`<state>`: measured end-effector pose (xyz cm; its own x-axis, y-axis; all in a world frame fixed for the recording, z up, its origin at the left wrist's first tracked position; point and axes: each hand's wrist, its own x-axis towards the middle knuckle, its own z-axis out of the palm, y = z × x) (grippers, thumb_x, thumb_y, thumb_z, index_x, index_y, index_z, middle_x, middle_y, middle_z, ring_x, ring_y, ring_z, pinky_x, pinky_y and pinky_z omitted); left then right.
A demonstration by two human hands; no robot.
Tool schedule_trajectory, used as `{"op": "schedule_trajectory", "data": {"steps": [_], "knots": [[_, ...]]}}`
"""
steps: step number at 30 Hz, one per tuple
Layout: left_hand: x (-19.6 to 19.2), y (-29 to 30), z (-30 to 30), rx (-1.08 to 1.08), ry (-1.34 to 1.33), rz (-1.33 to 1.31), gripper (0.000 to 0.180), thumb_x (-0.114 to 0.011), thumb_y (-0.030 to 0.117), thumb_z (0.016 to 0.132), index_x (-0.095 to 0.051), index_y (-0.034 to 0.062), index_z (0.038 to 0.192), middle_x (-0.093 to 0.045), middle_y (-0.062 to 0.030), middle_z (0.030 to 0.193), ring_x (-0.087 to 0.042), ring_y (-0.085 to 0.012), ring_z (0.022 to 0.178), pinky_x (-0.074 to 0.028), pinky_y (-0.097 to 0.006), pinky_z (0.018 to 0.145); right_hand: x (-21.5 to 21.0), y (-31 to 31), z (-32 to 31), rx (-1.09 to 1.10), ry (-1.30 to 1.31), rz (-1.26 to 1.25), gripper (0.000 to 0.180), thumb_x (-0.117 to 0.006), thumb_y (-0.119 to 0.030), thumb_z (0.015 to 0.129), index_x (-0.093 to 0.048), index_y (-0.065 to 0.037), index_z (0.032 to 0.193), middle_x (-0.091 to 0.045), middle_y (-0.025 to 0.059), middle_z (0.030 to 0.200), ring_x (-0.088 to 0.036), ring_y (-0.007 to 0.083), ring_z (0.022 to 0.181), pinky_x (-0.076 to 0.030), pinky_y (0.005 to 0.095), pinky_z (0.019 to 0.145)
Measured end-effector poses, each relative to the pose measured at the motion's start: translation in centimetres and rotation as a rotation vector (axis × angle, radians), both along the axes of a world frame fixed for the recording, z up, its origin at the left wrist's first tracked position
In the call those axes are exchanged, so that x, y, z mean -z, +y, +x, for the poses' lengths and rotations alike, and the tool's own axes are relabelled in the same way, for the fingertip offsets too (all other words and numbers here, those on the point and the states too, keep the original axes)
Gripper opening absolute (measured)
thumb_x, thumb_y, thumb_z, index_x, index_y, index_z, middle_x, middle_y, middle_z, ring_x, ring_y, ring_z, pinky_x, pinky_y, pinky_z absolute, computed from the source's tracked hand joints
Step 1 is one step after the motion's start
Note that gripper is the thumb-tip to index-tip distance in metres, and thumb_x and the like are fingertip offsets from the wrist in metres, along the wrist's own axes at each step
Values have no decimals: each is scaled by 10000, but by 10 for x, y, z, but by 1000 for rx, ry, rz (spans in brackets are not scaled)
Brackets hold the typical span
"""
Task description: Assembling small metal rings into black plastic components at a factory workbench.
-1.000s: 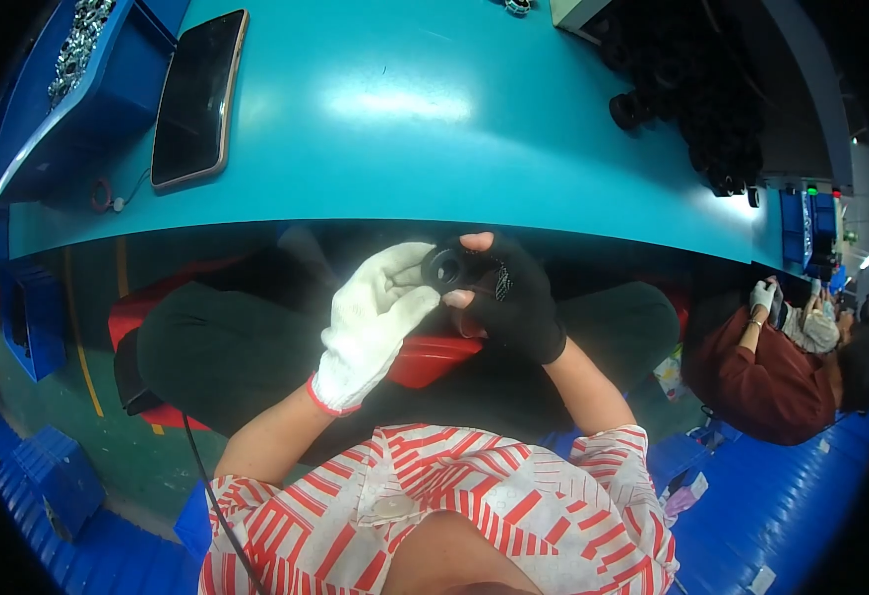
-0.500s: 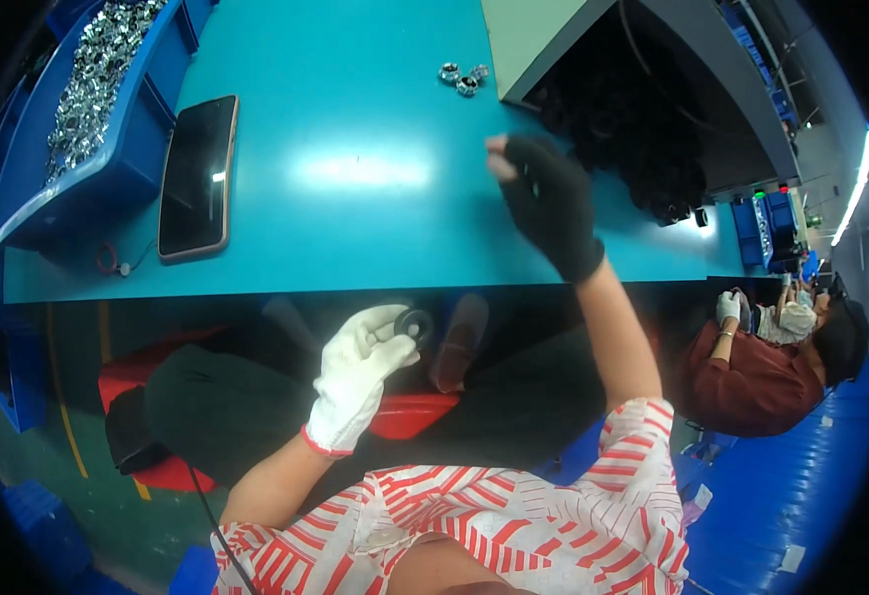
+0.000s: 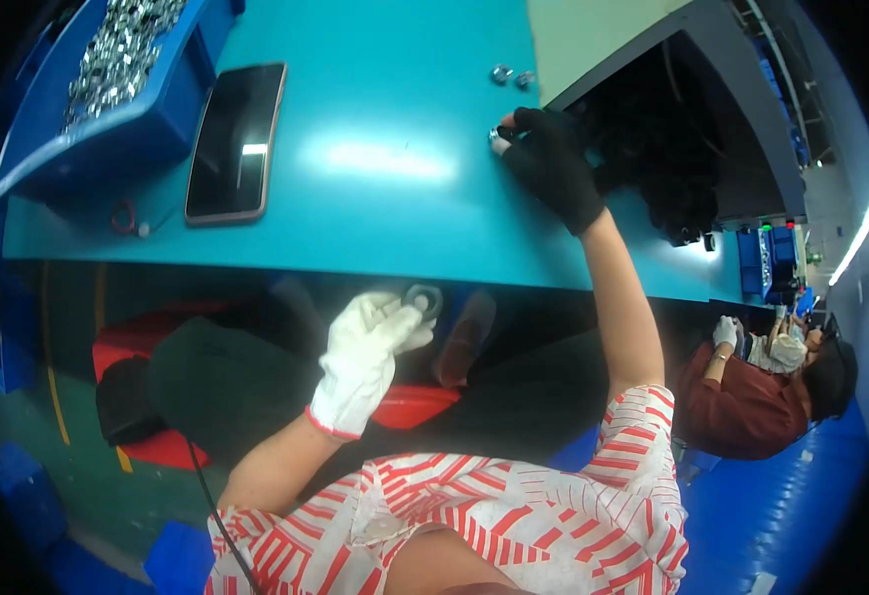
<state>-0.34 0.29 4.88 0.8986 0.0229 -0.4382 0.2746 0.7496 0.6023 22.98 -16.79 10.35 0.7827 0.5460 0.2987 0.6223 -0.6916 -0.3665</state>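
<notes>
My left hand point(image 3: 363, 347), in a white glove, is closed on a black ring-shaped part point(image 3: 425, 300), which it holds in front of the table's near edge. The part has a lighter round centre. Over the table, my right hand point(image 3: 552, 169) wears a black fingerless glove. Its bare thumb and fingertips pinch a small shiny metal piece point(image 3: 497, 134). Just beyond that hand, two similar metal pieces point(image 3: 512, 76) lie on the teal tabletop point(image 3: 375, 218).
A blue bin point(image 3: 147, 129) full of shiny metal pieces stands at the far left. Beside it lies a phone point(image 3: 235, 144) and a thin red loop point(image 3: 123, 214). At right, a grey housing point(image 3: 643, 59) holds a dark heap of parts point(image 3: 668, 188). A co-worker point(image 3: 752, 397) sits farther right.
My right hand has closed on one of the small metal pieces near the housing. The left hand still holds the black ring, turned slightly. The view has shifted a little.
</notes>
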Motion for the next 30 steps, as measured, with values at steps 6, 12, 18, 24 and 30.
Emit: {"op": "schedule_trajectory", "data": {"steps": [6,12,18,24,30], "knots": [[-1,2,1,2,13,-70,330,-629,23,848,-495,-42,1142,-622,-128,1046,-636,-195,922,-525,-309,817,-17,6,-146,-267,401,303,314,-731,-96,739,-613,-52,1027,-627,104,951,-641,228,750,-501,298,641],[-4,-6,-2,156,-143,14,402,-592,23,851,-449,-89,1210,-601,-180,1067,-644,-220,937,-544,-312,831,23,-11,-171,-259,255,299,290,-726,-86,721,-640,-76,997,-633,83,957,-628,222,734,-476,308,633],[7,-15,-8,150,-194,166,371,-647,-35,805,-505,-37,1148,-616,-134,1043,-634,-196,925,-510,-296,833,35,-20,-176,-325,166,178,375,-757,-112,687,-629,-92,1038,-634,68,969,-625,206,763,-463,300,656],[2,-21,-7,79,-273,654,382,-704,12,771,-528,-17,1108,-619,-123,1026,-632,-185,891,-513,-292,793,41,-6,-179,-174,319,352,476,-755,-124,695,-567,-70,1129,-626,88,991,-632,225,814,-479,297,677],[4,-16,-5,157,-355,914,444,-693,-19,762,-501,-37,1161,-617,-146,1014,-638,-191,897,-524,-296,789,44,-9,-174,-216,160,122,392,-729,-123,711,-568,-54,1062,-632,96,916,-642,238,778,-487,316,646]]}}
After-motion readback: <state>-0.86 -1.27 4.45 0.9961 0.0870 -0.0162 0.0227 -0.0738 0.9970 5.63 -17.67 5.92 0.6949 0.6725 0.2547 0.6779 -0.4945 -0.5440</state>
